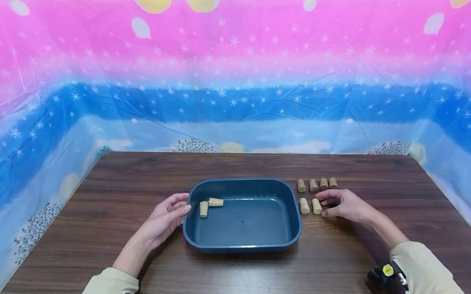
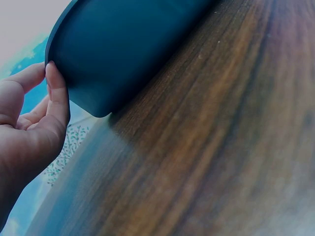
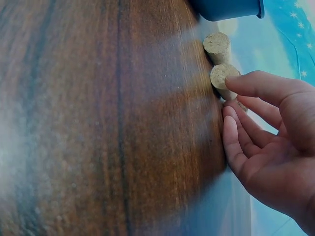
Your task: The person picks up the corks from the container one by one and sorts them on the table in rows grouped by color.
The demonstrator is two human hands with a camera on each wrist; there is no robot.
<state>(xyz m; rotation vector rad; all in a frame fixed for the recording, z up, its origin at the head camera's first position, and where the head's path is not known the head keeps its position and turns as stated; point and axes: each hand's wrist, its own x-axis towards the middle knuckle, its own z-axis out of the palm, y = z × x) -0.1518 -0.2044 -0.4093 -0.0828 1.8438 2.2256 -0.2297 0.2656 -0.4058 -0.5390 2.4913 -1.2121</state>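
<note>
A dark blue rectangular basin (image 1: 241, 246) sits mid-table, with two corks lying near its left end: one cork (image 1: 203, 210) points toward me, the other cork (image 1: 216, 202) lies crosswise. My left hand (image 1: 165, 219) pinches the basin's left rim between thumb and fingers, as the left wrist view shows at the rim (image 2: 47, 54). To the right of the basin, my right hand (image 1: 348, 206) has thumb and fingers around the right-hand cork (image 1: 317, 206) of the front pair. Its neighbour, another cork (image 1: 304, 206), is beside it, close to the basin. In the right wrist view the thumb overlaps the gripped cork (image 3: 220, 77).
Behind the front pair stands a back row of several corks, from the leftmost cork (image 1: 301, 185) to the rightmost cork (image 1: 333, 183). Everything rests on a dark wooden table (image 1: 135, 172). A printed pink and blue cloth (image 1: 240, 79) hangs around its far sides.
</note>
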